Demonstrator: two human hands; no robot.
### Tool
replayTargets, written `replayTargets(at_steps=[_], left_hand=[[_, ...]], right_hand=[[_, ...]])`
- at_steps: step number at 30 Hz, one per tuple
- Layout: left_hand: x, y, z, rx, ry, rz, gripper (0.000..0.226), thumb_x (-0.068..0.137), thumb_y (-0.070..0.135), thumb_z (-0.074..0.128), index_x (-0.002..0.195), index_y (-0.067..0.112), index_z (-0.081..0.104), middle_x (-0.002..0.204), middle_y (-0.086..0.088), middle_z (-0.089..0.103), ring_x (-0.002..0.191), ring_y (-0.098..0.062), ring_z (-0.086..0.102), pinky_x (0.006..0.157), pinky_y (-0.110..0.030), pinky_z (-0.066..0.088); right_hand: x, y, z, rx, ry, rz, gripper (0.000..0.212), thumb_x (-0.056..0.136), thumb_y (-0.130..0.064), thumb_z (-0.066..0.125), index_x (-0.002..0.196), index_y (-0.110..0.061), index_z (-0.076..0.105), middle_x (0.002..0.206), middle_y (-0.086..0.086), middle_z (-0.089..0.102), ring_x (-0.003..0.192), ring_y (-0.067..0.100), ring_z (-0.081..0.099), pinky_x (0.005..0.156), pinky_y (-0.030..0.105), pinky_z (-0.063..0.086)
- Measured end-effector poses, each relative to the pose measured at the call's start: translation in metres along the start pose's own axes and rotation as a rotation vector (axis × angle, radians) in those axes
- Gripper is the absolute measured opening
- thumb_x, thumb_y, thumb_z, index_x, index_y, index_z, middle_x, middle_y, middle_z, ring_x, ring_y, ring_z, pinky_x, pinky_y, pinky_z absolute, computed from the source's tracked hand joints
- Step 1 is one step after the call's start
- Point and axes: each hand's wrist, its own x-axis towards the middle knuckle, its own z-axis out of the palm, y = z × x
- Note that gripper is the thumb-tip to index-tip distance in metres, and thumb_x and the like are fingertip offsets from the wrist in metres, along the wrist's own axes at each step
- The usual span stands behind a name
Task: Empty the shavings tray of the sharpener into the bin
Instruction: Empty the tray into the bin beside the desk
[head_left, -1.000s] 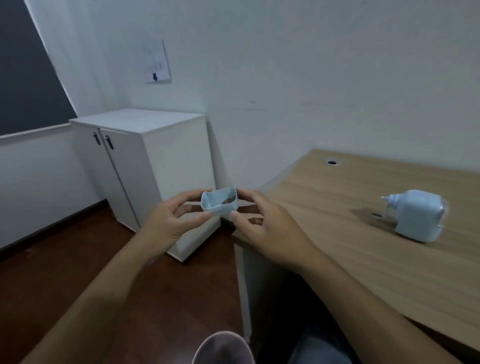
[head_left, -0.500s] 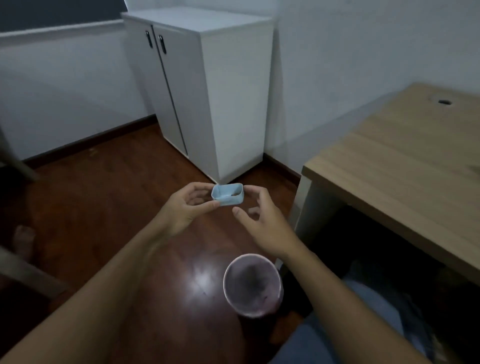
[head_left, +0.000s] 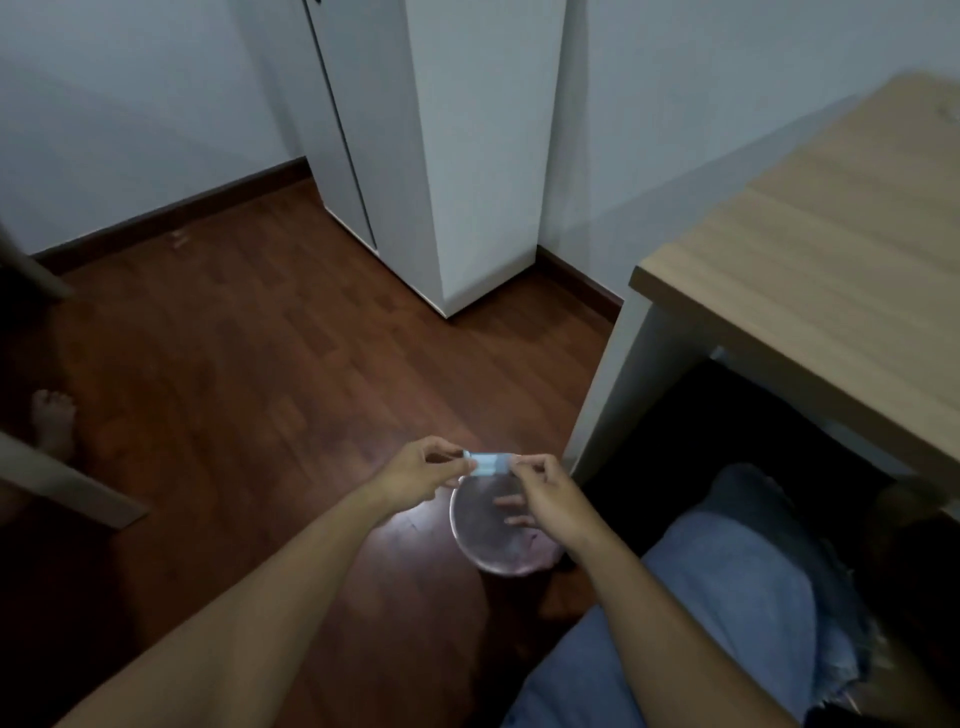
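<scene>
The small pale blue shavings tray (head_left: 489, 463) hangs just over the far rim of the round pinkish bin (head_left: 470, 540) on the floor. My left hand (head_left: 422, 472) pinches its left end and my right hand (head_left: 545, 493) pinches its right end. The tray shows its side, so its contents are hidden. My right hand covers part of the bin's opening. The sharpener itself is out of view.
A wooden desk (head_left: 810, 270) with a white leg (head_left: 618, 384) stands at the right. A white cabinet (head_left: 467, 156) stands by the wall ahead. My jeans-clad leg (head_left: 717, 613) lies right of the bin. A bare foot (head_left: 52, 421) rests at the far left.
My view has dropped from the desk to the floor. Both hands have carried the tray down until it is over the bin, and the tray has tipped onto its side.
</scene>
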Motion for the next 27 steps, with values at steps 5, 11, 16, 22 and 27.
replayTargets(at_steps=[5,11,16,22,27], left_hand=[[0.004,-0.015,0.030,-0.005,-0.049,-0.229,0.047,0.092,0.059,0.081,0.120,0.021,0.080,0.115,-0.003,0.088,0.095,-0.015,0.082,0.086,-0.035,0.057],[0.007,-0.012,0.046,-0.077,-0.054,-0.424,0.057,0.090,0.069,0.072,0.104,0.016,0.083,0.092,0.000,0.092,0.092,-0.021,0.086,0.078,-0.033,0.057],[0.007,-0.005,0.051,-0.106,-0.074,-0.513,0.056,0.090,0.073,0.070,0.101,0.019,0.081,0.080,0.003,0.090,0.086,-0.021,0.082,0.075,-0.033,0.054],[0.006,0.006,0.051,-0.077,-0.109,-0.580,0.058,0.091,0.076,0.066,0.103,0.022,0.079,0.074,0.007,0.087,0.085,-0.019,0.078,0.086,-0.034,0.050],[0.005,0.007,0.049,-0.060,-0.131,-0.575,0.058,0.090,0.075,0.069,0.104,0.019,0.079,0.077,0.006,0.088,0.087,-0.019,0.079,0.081,-0.033,0.052]], right_hand=[[-0.007,-0.001,-0.007,-0.084,-0.078,0.149,0.041,0.117,-0.055,0.032,0.119,-0.037,0.068,0.133,0.006,0.069,0.091,0.029,0.084,0.062,0.032,0.064],[-0.003,0.005,-0.014,-0.161,-0.054,0.173,0.055,0.116,-0.060,0.022,0.149,-0.029,0.054,0.130,0.016,0.066,0.084,0.027,0.077,0.077,0.042,0.064],[-0.002,0.008,-0.017,-0.150,-0.019,0.200,0.066,0.115,-0.064,0.024,0.157,-0.024,0.055,0.116,0.012,0.073,0.082,0.027,0.076,0.075,0.040,0.063],[-0.002,0.008,-0.019,-0.170,-0.012,0.192,0.068,0.115,-0.065,0.024,0.159,-0.023,0.054,0.125,0.014,0.069,0.099,0.036,0.080,0.095,0.054,0.065],[-0.003,0.010,-0.020,-0.168,-0.018,0.186,0.064,0.113,-0.067,0.024,0.150,-0.030,0.061,0.127,0.013,0.070,0.094,0.032,0.079,0.092,0.051,0.066]])
